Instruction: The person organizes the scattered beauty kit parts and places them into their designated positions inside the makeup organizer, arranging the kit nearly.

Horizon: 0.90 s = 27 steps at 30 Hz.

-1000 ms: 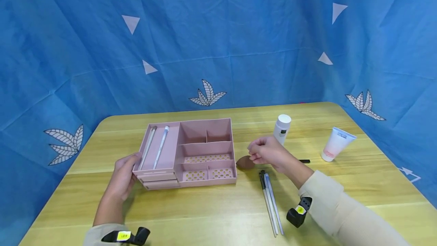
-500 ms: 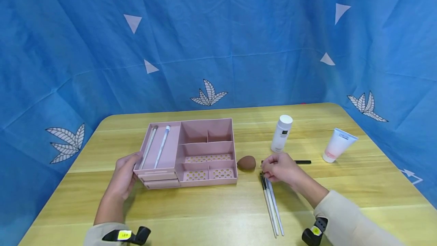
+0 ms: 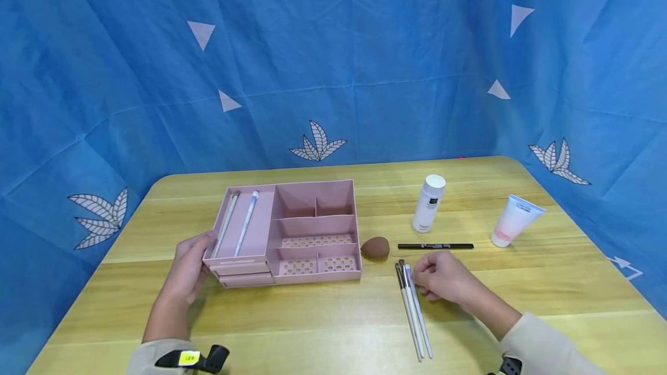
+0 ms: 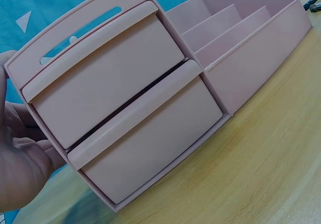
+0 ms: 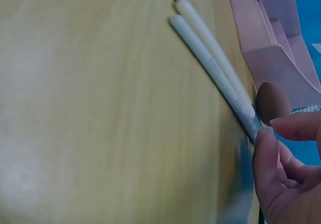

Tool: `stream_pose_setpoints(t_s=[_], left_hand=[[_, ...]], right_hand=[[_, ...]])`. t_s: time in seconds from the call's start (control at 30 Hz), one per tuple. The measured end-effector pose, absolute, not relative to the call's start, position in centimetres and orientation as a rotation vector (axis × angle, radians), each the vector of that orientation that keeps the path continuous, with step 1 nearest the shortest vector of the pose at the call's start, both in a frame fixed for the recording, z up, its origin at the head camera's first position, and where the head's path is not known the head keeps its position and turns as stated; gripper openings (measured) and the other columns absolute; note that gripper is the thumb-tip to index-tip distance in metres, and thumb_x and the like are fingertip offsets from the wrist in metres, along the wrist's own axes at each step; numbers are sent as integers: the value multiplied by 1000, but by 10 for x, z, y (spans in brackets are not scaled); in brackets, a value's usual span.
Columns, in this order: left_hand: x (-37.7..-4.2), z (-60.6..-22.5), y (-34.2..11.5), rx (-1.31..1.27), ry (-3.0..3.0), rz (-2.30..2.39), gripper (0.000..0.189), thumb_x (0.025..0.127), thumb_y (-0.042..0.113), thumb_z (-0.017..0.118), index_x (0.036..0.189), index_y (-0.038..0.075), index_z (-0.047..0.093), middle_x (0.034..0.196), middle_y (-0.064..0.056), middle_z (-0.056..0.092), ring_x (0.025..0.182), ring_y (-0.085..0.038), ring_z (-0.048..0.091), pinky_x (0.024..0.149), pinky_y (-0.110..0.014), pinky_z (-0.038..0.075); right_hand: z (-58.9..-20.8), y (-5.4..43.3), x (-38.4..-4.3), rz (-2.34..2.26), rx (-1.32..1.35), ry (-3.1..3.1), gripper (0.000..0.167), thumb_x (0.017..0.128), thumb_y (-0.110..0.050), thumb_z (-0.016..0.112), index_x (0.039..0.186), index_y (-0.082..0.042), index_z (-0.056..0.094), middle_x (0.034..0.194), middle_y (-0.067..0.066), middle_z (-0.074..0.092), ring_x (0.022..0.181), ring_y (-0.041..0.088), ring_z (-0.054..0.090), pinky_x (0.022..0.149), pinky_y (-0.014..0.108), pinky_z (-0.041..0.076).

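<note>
My left hand (image 3: 190,265) grips the left front corner of a pink makeup organizer (image 3: 314,278), its fingers at the side wall beside two drawers (image 4: 150,128). My right hand (image 3: 442,278) is low over the table, thumb and forefinger slightly apart, fingertips right at the head end of a pale blue makeup brush (image 3: 420,317). Two white-handled makeup brushes (image 3: 409,311) lie alongside it, dark heads away from me. In the right wrist view the thumb (image 5: 266,156) overlaps the pale blue brush's end. Two more brushes (image 3: 246,221) lie in the organizer's left top tray.
A brown teardrop makeup sponge (image 3: 376,248) lies against the organizer's right side. Beyond my right hand are a black pen-like stick (image 3: 435,246), a standing white bottle (image 3: 429,204) and a pink-white tube (image 3: 516,220). A blue patterned cloth (image 3: 333,62) hangs behind the table.
My right hand has moved from beside the sponge, over the brush heads, to the right side of the pale blue brush, uncovering the black stick. My left hand stays on the organizer.
</note>
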State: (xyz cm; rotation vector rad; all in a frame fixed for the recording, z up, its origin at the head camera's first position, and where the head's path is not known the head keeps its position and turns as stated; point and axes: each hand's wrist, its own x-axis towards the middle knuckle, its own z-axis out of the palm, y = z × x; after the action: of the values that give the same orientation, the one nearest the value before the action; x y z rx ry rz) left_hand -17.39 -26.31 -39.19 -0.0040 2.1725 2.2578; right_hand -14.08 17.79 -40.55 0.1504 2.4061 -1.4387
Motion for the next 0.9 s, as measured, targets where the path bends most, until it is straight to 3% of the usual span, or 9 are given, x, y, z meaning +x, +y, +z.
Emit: stream_pose_setpoints(t_s=[0.9], left_hand=[[-175, -392, -265, 7, 2197, 2232, 28, 101, 28, 42, 93, 13, 63, 77, 2, 69, 69, -8, 65, 65, -23, 57]], right_hand=[[-406, 173, -127, -1248, 18, 2544, 8, 76, 2, 67, 81, 0, 60, 68, 6, 58, 55, 15, 55, 46, 24, 50]])
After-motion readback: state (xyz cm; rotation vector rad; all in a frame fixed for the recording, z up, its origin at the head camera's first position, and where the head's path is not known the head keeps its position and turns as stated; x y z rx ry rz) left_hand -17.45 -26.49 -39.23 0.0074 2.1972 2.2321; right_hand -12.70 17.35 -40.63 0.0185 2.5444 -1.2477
